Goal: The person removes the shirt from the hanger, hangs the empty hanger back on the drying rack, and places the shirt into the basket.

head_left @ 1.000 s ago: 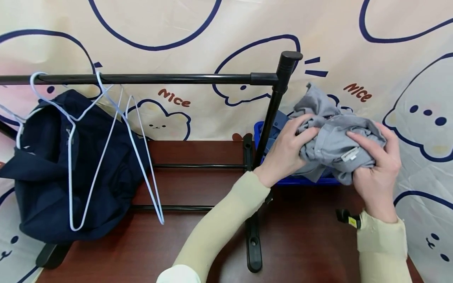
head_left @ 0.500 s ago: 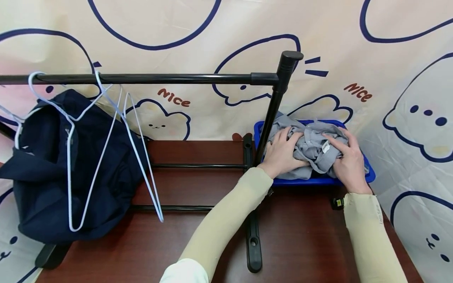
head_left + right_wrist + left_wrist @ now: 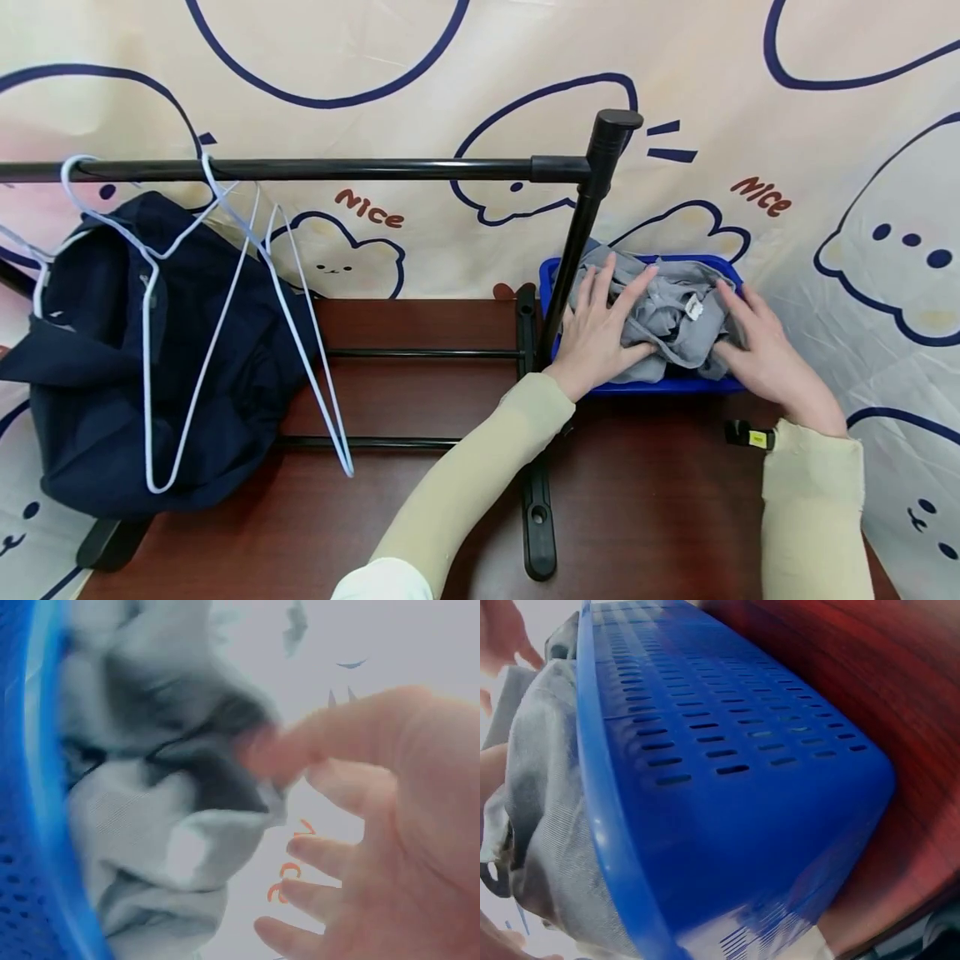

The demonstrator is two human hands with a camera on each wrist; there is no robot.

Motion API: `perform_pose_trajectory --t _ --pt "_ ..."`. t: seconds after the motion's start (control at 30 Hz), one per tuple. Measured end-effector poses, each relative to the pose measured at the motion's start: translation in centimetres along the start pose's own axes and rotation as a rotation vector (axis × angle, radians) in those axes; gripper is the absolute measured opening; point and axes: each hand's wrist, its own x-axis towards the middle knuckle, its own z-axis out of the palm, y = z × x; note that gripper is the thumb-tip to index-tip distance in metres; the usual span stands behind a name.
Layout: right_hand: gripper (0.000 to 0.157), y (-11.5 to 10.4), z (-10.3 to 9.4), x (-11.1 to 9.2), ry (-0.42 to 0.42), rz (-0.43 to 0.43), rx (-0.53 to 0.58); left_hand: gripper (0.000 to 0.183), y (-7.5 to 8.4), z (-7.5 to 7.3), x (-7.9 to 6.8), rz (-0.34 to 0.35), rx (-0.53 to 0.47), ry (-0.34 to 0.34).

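Note:
A crumpled grey garment with a small white tag lies bunched in a blue plastic basket. My left hand rests on the garment's left side with fingers spread. At its right edge is my right hand, fingers extended and apart. In the right wrist view, the right thumb is close to the cloth; blur hides whether it touches. The left wrist view shows the slotted basket wall with grey cloth rising above the rim.
A black garment rack stands on the dark red-brown table, its right post in front of the basket. Pale blue hangers hang from the bar at left, near a dark navy garment. A printed curtain is behind.
Both hands lowered the grey garment from above into the basket. Their fingers then spread, and the right hand drew back slightly to the right.

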Motion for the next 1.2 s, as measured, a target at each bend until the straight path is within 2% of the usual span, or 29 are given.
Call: perform_pose_trajectory --t 0.07,0.13,0.2,0.27,0.33,0.47,0.57,0.73,0.8,0.9,1.0,1.2 --pt "0.068 -0.2 -0.2 -0.1 0.04 -0.012 0.051 0.092 0.1 -0.1 -0.2 0.024 0.001 0.012" --pt "0.061 0.0 0.2 0.2 0.043 0.007 0.084 0.079 0.2 -0.1 -0.3 0.027 0.01 -0.003" --pt "0.062 0.5 1.0 0.5 0.007 0.053 0.092 0.068 0.2 0.2 -0.5 -0.002 0.034 -0.042" --pt "0.066 1.1 2.1 1.0 -0.061 0.108 0.085 0.063 -0.1 0.6 -0.6 -0.06 0.076 -0.103" --pt "0.072 1.6 3.2 1.3 -0.116 0.162 0.051 0.063 -0.3 1.2 -0.7 -0.125 0.126 -0.182" --pt "0.083 2.3 4.6 2.0 -0.168 0.218 -0.059 0.064 -0.9 2.3 -0.7 -0.228 0.263 -0.324" --pt "0.087 2.4 5.1 2.7 -0.203 0.235 -0.147 0.065 -1.1 2.7 -0.4 -0.267 0.331 -0.407" --pt "0.088 2.5 5.5 3.6 -0.305 0.267 -0.196 0.067 -1.3 2.7 0.1 -0.304 0.387 -0.542" --pt "0.088 2.5 5.6 3.9 -0.333 0.267 -0.196 0.067 -1.3 2.6 0.2 -0.32 0.404 -0.574" --pt "0.087 2.4 5.7 4.1 -0.346 0.26 -0.199 0.067 -1.4 2.6 0.2 -0.325 0.409 -0.591" --pt "0.087 2.3 5.7 4.1 -0.34 0.262 -0.201 0.067 -1.4 2.6 0.0 -0.308 0.39 -0.579" --pt "0.088 2.5 5.6 3.7 -0.299 0.265 -0.194 0.068 -1.2 2.6 -0.3 -0.278 0.334 -0.48"
